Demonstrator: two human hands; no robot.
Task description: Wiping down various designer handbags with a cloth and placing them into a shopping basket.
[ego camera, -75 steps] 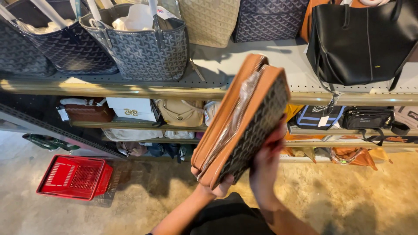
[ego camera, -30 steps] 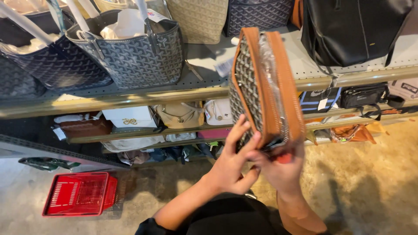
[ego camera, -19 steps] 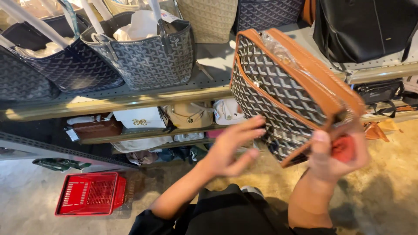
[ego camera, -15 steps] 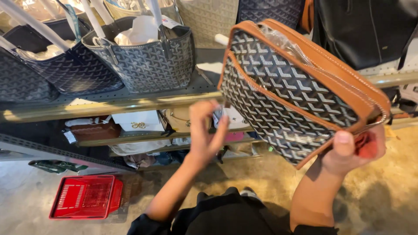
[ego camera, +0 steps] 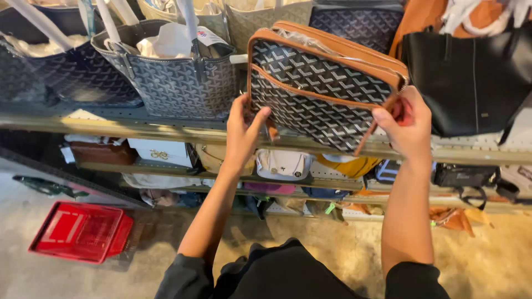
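Both hands carry flat rectangular pouch, black-white chevron canvas, tan leather trim [ego camera: 324, 91], at top-shelf [ego camera: 166, 130] height. Left hand [ego camera: 242, 130] grip clamped on lower-left corner; right hand [ego camera: 407, 124] grip clamped on right edge by tan zip pull. Step judged: turning, inspecting pouch. Grey chevron tote [ego camera: 177, 83] left of left grip. Next move calls for firm two-hand hold, clearance from tote.

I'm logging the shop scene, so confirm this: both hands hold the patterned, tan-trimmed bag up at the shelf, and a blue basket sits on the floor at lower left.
Wrong on one point: the basket is red, not blue, as the head view shows. The rest stands: left hand and right hand both hold the bag at the shelf.
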